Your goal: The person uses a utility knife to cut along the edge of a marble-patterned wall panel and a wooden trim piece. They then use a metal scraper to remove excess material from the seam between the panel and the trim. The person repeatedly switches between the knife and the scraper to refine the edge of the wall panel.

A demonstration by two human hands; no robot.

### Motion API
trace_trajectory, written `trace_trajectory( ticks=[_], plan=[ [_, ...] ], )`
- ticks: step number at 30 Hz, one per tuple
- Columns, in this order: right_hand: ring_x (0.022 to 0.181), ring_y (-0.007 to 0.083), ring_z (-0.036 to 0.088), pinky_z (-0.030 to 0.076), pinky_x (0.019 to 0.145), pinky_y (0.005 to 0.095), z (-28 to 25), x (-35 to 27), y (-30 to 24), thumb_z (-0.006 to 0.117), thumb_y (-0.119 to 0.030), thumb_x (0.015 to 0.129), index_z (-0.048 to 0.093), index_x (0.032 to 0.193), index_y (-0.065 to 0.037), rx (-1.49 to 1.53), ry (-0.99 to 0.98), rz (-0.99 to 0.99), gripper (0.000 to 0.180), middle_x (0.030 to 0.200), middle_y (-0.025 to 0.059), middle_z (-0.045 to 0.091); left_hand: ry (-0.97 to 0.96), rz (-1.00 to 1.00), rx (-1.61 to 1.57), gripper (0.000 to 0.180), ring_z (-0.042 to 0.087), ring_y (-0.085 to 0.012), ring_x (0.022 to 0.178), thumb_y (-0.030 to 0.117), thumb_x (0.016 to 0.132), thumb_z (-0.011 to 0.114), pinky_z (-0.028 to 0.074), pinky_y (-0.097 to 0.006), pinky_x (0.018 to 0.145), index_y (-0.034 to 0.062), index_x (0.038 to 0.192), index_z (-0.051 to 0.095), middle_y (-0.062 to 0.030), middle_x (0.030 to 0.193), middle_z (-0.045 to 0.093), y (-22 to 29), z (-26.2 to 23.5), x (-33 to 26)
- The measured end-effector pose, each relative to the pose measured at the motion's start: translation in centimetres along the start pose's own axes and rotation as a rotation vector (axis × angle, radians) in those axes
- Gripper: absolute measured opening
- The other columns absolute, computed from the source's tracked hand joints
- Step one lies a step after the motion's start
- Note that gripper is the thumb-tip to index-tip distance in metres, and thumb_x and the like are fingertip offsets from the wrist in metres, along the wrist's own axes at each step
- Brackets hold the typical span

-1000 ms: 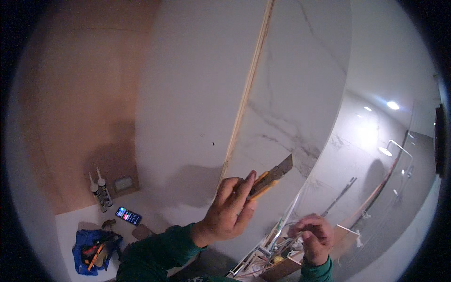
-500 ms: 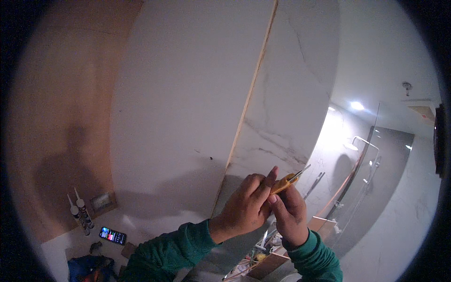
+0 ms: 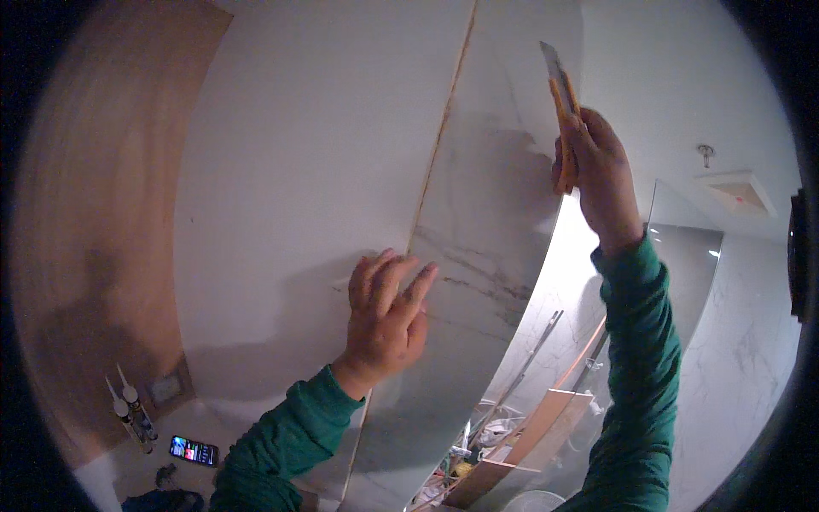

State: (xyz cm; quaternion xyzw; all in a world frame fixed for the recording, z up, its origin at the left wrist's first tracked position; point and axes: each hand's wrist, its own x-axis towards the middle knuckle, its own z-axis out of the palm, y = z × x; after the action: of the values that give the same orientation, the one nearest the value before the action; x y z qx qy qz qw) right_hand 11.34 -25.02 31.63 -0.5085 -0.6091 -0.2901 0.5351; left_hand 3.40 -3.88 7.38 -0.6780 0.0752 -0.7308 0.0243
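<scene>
In my right hand point(image 3: 607, 175), raised at the upper right, is a yellow-orange utility knife point(image 3: 560, 101) with its blade extended upward. My fingers wrap round its handle in front of the marbled panel point(image 3: 503, 205). Lower and to the left, my left hand point(image 3: 381, 320) holds nothing. Its fingers are apart and its fingertips lie at or near the wall surface, close to a narrow brownish joint point(image 3: 441, 128). This joint runs between the plain white wall panel point(image 3: 316, 145) and the marbled one. Whether the left fingertips press on the wall, I cannot tell.
Two sealant cartridges point(image 3: 128, 410) stand at the lower left near a lit phone point(image 3: 194, 450) and dark blue cloth point(image 3: 162, 501). Wood-toned panelling point(image 3: 111, 171) covers the left side. Beyond the panel's right edge are a glass partition point(image 3: 682, 282), a brown board point(image 3: 520, 439) and clutter.
My hands have separated. The right has carried the knife up and right, its blade now extended further. The left has let go, opened and moved left to the wall.
</scene>
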Motion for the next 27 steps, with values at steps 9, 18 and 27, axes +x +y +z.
trace_trajectory(
  ticks=[9, 18, 27],
  plan=[
    [0.059, 0.0105, 0.051, 0.045, 0.05, 0.0287, 1.9, 6.7, -2.1, 0.059, -0.027, 0.104, 0.06, 0.128, 0.001, -0.2, -0.079, -0.128, 0.036, 0.082, 0.003, 0.058, -0.051, -0.089, -0.013, 0.069, 0.038, -0.0417, 0.146, -0.006, 0.077, 0.061, 0.023, -0.062, 0.122, 0.013, 0.143, 0.061, -0.0161, 0.153, 0.045, -1.3, -1.0, -1.6],
    [0.059, 0.0107, 0.052, 0.043, 0.049, 0.0287, 3.1, 10.1, -0.7, 0.061, -0.031, 0.104, 0.06, 0.133, -0.002, -0.263, -0.032, -0.118, 0.042, 0.086, 0.0052, 0.065, -0.065, -0.086, -0.028, 0.07, 0.038, -0.0419, 0.147, -0.006, 0.075, 0.062, 0.021, -0.065, 0.123, 0.0157, 0.142, 0.064, -0.0153, 0.156, 0.045, -1.5, -0.8, -2.0],
    [0.074, 0.0269, 0.068, 0.053, 0.063, 0.0386, 2.5, 14.4, 2.2, 0.066, -0.033, 0.1, 0.068, 0.126, -0.004, -0.507, 0.049, -0.265, 0.039, 0.091, 0.0135, 0.074, -0.068, -0.083, -0.038, 0.07, 0.037, -0.0422, 0.147, -0.007, 0.077, 0.061, 0.019, -0.066, 0.123, 0.0179, 0.142, 0.064, -0.0149, 0.156, 0.046, -1.5, -0.9, -1.8]
  ],
)
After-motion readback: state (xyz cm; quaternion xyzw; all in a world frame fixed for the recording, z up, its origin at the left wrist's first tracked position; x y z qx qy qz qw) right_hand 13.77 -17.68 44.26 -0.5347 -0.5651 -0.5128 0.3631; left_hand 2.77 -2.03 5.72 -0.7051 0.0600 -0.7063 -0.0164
